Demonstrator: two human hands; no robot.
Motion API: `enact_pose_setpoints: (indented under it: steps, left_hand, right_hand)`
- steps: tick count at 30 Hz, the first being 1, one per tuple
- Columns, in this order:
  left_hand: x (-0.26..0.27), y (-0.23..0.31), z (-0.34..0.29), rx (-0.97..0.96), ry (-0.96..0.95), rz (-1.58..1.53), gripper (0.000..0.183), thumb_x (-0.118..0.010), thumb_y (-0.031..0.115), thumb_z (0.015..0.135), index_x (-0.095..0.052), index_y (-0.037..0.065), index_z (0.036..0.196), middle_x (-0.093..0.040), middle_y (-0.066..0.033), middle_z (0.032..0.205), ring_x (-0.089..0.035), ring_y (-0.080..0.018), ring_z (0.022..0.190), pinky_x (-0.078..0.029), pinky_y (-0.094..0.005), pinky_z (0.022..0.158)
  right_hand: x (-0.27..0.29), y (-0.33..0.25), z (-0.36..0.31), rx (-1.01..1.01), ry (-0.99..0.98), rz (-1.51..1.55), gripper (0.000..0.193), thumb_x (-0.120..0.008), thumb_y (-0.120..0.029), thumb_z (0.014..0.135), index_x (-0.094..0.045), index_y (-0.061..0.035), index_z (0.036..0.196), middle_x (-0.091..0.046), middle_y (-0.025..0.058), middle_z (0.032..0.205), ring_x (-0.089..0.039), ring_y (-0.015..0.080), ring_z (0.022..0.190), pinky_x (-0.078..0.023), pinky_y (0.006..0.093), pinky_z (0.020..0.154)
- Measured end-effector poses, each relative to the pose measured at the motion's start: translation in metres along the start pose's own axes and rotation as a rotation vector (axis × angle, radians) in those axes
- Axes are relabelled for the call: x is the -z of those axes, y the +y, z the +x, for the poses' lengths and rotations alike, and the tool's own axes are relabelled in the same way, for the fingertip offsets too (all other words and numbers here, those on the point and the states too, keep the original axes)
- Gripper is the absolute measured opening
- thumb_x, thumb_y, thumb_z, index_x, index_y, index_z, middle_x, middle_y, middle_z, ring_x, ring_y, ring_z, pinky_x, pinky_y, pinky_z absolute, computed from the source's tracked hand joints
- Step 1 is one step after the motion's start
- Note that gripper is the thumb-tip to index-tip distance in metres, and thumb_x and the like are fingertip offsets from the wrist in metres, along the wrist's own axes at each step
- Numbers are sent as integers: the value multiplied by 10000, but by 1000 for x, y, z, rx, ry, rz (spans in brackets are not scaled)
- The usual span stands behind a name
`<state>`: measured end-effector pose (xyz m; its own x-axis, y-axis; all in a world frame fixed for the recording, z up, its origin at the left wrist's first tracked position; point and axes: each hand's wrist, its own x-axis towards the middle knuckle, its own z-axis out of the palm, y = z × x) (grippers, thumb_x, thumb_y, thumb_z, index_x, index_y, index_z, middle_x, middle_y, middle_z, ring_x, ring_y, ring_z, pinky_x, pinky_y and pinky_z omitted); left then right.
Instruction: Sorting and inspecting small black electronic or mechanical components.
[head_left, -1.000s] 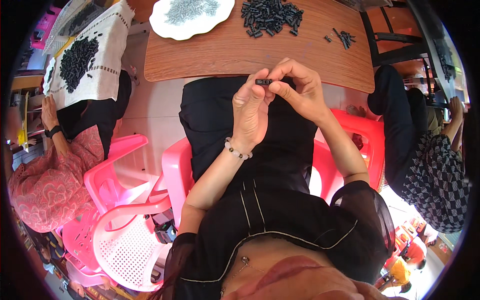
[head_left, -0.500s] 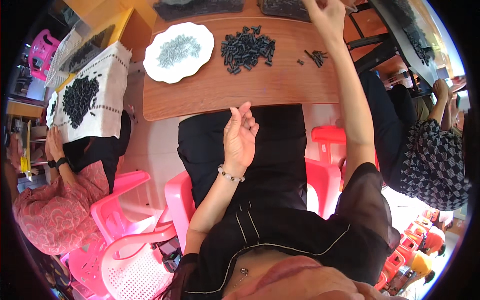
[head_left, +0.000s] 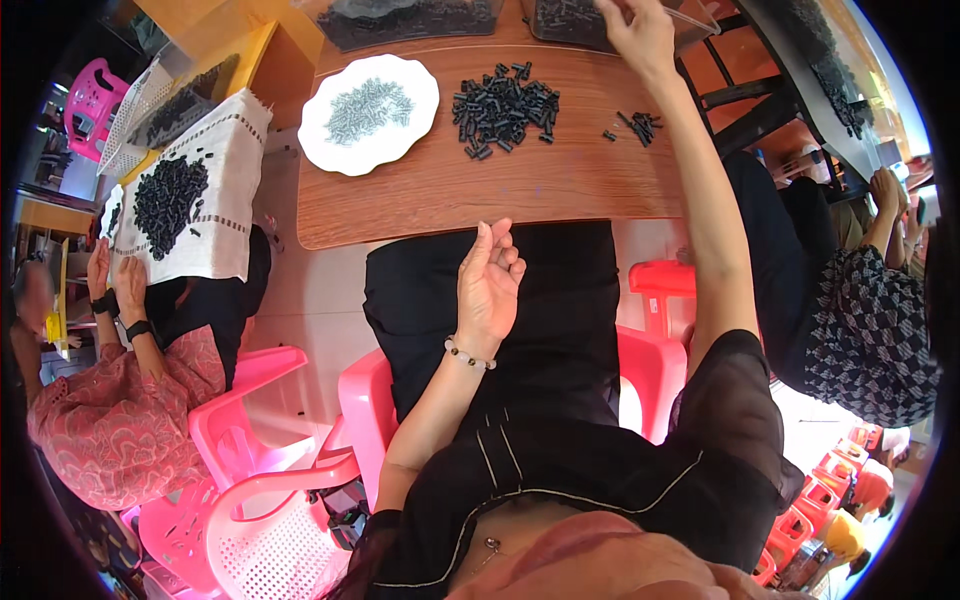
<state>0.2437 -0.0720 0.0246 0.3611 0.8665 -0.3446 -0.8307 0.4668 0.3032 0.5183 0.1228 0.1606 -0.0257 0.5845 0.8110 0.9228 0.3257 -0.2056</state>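
My right hand [head_left: 645, 42] reaches to the far edge of the table, over a clear bin [head_left: 570, 28] of dark pieces; its fingers are apart, tips close to the top of the picture. Above my lap, just off the table's near edge, my left hand [head_left: 488, 290] is curled palm-up, thumb against the fingers; what it holds, if anything, is hidden. On the wooden table lie a pile of short black tubular pieces [head_left: 505, 110] and, to its right, a small group of dark pieces [head_left: 640, 127]. A white scalloped plate [head_left: 320, 150] bears many small clear pieces [head_left: 370, 110].
Another clear bin [head_left: 405, 25] stands at the table's back edge. To the left, a person in a patterned red top sits by a cloth-covered surface [head_left: 228, 180] with a black pile [head_left: 172, 205]. Pink chairs [head_left: 270, 530] stand close by. Another person works at the right.
My right hand has shifted slightly left over the bin, and its fingers have spread. The view has moved a little, while my left hand keeps its curled pose. The left person's hands have moved apart.
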Motion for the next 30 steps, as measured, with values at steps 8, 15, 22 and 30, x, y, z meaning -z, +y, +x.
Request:
enact_pose_setpoints:
  steps: [8, 15, 22, 30]
  left_hand:
    - [1, 0, 3, 26, 44, -17, 280, -603, 312, 942, -641, 42, 1007, -562, 27, 803, -499, -76, 714, -414, -230, 634]
    - [2, -2, 2, 42, 64, -21, 271, -607, 312, 939, -640, 50, 1001, -558, 30, 798, -491, -76, 707, -410, -230, 630]
    - [6, 0, 3, 67, 48, -47, 232, -583, 280, 954, -644, 62, 1005, -560, 19, 829, -491, -104, 736, -426, -246, 654]
    - [1, 2, -1, 64, 49, -3, 263, -614, 308, 935, -631, 48, 969, -562, 9, 845, -504, -88, 726, -431, -232, 653]
  right_hand:
    - [-9, -17, -74, -103, -522, 115, 190, -635, -225, 875, -681, -127, 1032, -675, 86, 790, -627, 221, 727, -509, 347, 667]
    - [-20, -8, -92, 5, -544, 138, 191, -652, -161, 874, -668, -91, 1052, -640, 72, 827, -587, 187, 724, -495, 316, 672]
    - [-17, -17, -90, -302, -592, 374, 206, -649, -221, 895, -678, -64, 1027, -678, 38, 865, -595, 120, 790, -479, 273, 738]
    - [1, -53, -99, -482, -611, 896, 237, -642, -268, 913, -688, -76, 1044, -681, -7, 947, -609, 78, 877, -475, 253, 790]
